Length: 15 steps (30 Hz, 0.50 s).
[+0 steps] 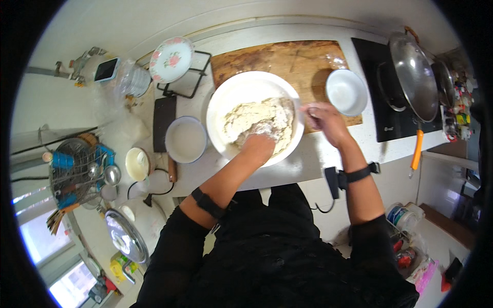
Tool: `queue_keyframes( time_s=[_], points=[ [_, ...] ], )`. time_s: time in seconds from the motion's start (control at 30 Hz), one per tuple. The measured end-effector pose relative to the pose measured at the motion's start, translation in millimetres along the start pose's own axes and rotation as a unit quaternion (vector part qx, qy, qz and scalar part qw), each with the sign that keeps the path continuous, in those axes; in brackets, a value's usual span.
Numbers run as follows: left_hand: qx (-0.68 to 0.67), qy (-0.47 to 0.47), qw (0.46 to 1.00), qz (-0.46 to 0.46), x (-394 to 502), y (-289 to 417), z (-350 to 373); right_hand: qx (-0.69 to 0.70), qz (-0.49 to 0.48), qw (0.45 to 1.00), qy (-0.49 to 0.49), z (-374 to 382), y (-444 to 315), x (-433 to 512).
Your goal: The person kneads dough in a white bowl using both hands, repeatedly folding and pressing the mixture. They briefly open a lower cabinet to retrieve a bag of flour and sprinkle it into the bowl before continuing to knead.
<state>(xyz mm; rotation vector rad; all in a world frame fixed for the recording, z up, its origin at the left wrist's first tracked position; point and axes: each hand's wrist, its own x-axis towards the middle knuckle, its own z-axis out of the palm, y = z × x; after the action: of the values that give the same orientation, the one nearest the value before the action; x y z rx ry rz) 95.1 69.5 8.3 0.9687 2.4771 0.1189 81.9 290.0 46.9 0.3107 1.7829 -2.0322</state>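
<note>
A large white bowl (216,111) holds rough, floury dough (246,115) and stands partly on a wooden cutting board (277,57). My left hand (260,140) is pressed into the dough, its knuckles coated with flour and its fingertips hidden. At the bowl's right rim is my right hand (325,119), fingers curled and dusted with flour. The fingertips meet the rim, but whether they grip it is unclear. Just beyond that hand, a smaller white bowl (346,92) sits at the board's right edge. Left of the large bowl stands another white bowl (186,139) with pale contents.
A cleaver (165,123) lies at left, its handle toward me. Behind it, a floral lid or plate (173,59) rests by a black metal rack (198,82). A wok (414,77) stands on the black cooktop (389,127) at right. A wire utensil basket (79,169) is far left.
</note>
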Motion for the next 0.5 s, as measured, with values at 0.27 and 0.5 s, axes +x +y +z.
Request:
queue_keyframes(
  time_s=[0.27, 0.5],
  points=[
    [-0.032, 0.02, 0.999, -0.034, -15.7, 10.5, 4.3, -0.544, -0.076, 0.768, 0.33, -106.5, 99.8, -78.7],
    [-0.033, -0.023, 0.998, -0.041, -12.7, 11.9, -3.1, -0.701, -0.023, 0.603, 0.38, -171.0, 143.3, -67.5]
  ],
)
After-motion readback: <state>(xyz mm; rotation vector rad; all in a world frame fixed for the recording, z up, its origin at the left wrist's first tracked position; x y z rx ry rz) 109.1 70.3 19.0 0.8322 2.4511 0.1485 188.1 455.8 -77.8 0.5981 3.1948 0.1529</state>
